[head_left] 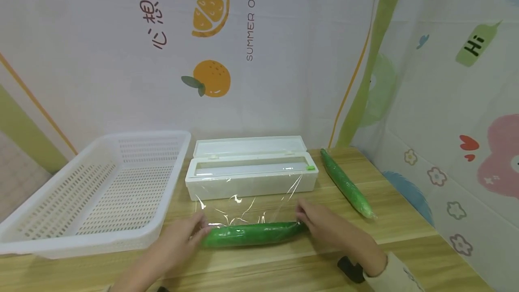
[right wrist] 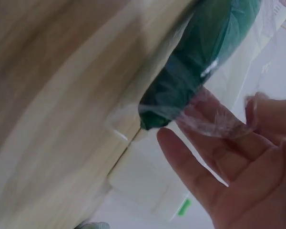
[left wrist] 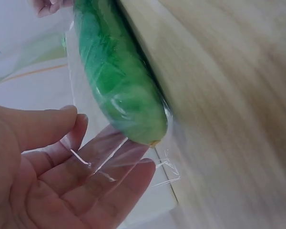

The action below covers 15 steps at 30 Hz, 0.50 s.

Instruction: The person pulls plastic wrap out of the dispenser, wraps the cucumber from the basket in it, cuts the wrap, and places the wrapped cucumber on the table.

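Observation:
A green cucumber (head_left: 253, 234) with clear plastic wrap around it lies across the table in front of the white wrap dispenser (head_left: 251, 186). Wrinkled clear film (head_left: 239, 206) stretches from the dispenser's front to the cucumber. At the cucumber's left end my left hand (head_left: 180, 238) pinches the film's edge between thumb and forefinger, the other fingers spread behind the film (left wrist: 107, 160). My right hand (head_left: 324, 224) pinches the film at the other end, by the cucumber's dark tip (right wrist: 155, 114). Loose film sticks out past both ends.
A white slotted basket (head_left: 170, 193) stands at the left. Another wrapped cucumber (head_left: 346, 186) lies slantwise to the right of the dispenser. The dispenser's lid (head_left: 249, 146) is raised, and a green slider (head_left: 310, 167) sits at its right. A printed cloth hangs behind the wooden table (head_left: 401, 220).

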{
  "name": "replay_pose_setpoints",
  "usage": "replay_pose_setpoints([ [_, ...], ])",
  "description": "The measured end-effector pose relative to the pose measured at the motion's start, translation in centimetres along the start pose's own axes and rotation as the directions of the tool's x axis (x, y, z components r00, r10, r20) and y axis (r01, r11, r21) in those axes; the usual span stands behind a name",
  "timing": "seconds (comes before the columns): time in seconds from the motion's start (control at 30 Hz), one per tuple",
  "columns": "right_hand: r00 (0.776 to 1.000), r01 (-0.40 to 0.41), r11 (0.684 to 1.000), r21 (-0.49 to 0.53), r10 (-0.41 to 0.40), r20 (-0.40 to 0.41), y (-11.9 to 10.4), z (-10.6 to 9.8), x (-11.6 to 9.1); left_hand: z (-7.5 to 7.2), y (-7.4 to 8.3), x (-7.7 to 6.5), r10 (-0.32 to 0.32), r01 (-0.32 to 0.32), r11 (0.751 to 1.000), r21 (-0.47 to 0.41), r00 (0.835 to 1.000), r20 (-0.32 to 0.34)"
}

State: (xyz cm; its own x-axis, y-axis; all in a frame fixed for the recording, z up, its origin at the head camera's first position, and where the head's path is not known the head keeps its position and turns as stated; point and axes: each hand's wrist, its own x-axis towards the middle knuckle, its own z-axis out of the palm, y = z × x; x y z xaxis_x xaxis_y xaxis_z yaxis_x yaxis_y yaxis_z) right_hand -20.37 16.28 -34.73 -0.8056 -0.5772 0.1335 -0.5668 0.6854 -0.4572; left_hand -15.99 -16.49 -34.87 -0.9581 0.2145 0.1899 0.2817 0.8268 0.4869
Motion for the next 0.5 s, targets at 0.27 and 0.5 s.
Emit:
replay_pose_setpoints([
  [0.27, 0.995, 0.049, 0.998, 0.036, -0.052, 0.082, 0.90, -0.50, -0.22, 0.03, 0.09, 0.30, -0.008, 0.007, 1.000, -0.012, 1.000, -0.030],
  [0.5, 1.000, 0.021, 0.999, 0.030, -0.021, 0.022, 0.99, -0.78, 0.39, 0.08, 0.14, 0.75, -0.055, 0.054, 0.998, -0.032, 0.998, -0.027],
])
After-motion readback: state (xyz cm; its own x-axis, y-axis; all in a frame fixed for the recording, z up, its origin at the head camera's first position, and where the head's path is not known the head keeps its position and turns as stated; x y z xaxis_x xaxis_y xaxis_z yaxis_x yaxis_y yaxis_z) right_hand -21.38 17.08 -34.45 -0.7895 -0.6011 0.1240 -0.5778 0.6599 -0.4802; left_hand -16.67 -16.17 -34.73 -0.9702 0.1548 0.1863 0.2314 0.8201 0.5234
